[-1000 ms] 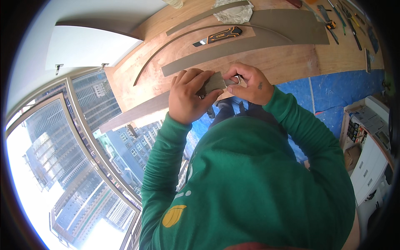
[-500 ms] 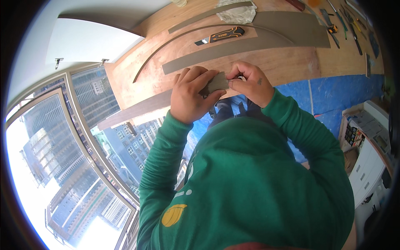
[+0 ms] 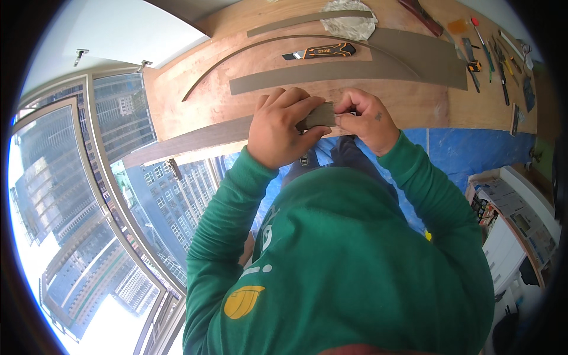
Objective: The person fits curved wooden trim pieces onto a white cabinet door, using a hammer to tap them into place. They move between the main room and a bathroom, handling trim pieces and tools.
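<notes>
A grey-brown wood-grain strip (image 3: 201, 135) runs along the near edge of the wooden worktop, its right end between my hands. My left hand (image 3: 283, 127) is wrapped over the strip close to that end, thumb on the near side and fingers on the far side. At the tip of the strip (image 3: 322, 116), my right hand (image 3: 368, 120) is closed in a pinch. What those fingertips hold is too small to make out. Beyond my hands lies an orange and black utility knife (image 3: 325, 51), its blade pointing left.
A flat grey-brown sheet (image 3: 414, 56) and a thin curved strip (image 3: 236, 54) lie around the knife on the worktop (image 3: 177, 121). Behind them is crumpled clear plastic (image 3: 349, 23). Several hand tools (image 3: 503, 74) are at the far right. An open window (image 3: 89, 177) is on my left.
The whole view has shifted and turned slightly. Both hands appear a little further right, still at the strip's end in nearly the same grip.
</notes>
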